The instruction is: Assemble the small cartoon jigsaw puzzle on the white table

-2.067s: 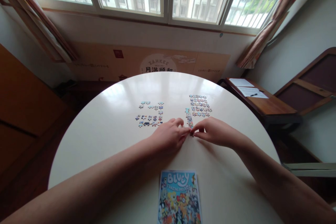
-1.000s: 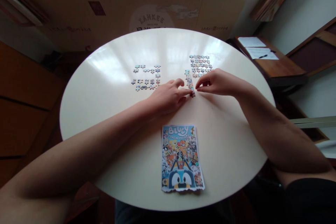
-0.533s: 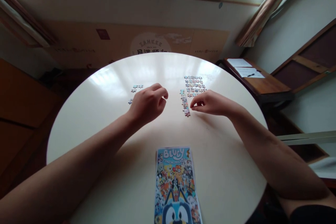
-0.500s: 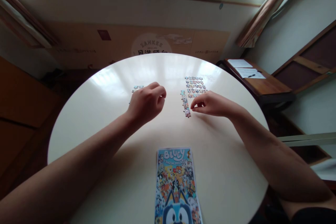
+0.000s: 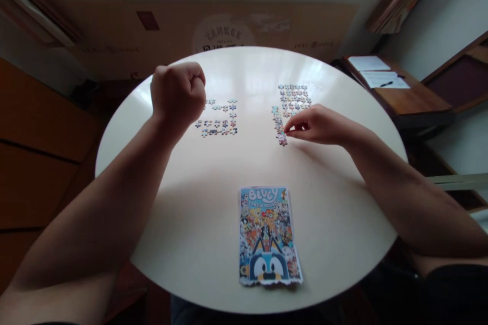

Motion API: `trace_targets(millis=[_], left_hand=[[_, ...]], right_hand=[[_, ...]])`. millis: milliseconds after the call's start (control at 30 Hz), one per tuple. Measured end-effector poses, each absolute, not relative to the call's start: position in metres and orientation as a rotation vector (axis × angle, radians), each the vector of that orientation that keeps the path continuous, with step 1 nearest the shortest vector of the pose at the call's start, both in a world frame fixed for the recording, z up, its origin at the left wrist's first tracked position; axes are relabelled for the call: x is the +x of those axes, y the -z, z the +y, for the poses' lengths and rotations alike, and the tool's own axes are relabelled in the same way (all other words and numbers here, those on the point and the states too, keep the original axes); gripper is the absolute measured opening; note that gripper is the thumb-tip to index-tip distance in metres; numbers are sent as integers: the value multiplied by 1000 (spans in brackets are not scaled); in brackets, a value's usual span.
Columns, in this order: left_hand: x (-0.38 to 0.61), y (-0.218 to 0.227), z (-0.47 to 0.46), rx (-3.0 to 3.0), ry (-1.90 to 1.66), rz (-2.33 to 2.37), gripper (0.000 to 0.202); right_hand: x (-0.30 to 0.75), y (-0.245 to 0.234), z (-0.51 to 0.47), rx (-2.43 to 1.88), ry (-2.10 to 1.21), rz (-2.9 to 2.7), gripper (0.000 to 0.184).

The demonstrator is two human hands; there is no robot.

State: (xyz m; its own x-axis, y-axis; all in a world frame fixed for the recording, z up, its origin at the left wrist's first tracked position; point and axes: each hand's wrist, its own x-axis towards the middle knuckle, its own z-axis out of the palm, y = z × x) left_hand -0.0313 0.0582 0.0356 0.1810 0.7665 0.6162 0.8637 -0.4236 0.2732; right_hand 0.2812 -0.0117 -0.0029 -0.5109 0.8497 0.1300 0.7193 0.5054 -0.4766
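Observation:
My left hand is raised above the round white table, closed in a fist; what it holds, if anything, is hidden. Just past it lies a loose group of puzzle pieces. My right hand rests on the table with thumb and forefinger pinched at the lower end of a joined strip of puzzle pieces. Another group of pieces lies beyond that hand. A colourful printed picture sheet lies near the table's front edge.
A wooden side desk with papers and a pen stands to the right. Flat cardboard leans against the wall behind the table. Wooden panels are at the left.
My left hand has lifted off the table, moved left and closed into a fist. My right hand stays pinched at the strip's end. The view has tilted downward.

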Motion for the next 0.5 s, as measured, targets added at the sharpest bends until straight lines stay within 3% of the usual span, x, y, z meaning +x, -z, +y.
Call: trace_targets(millis=[500], left_hand=[[-27,-34,57,-2412,943,-1647,29]], right_hand=[[272,2,-15,-1269,-367,-2319,39]])
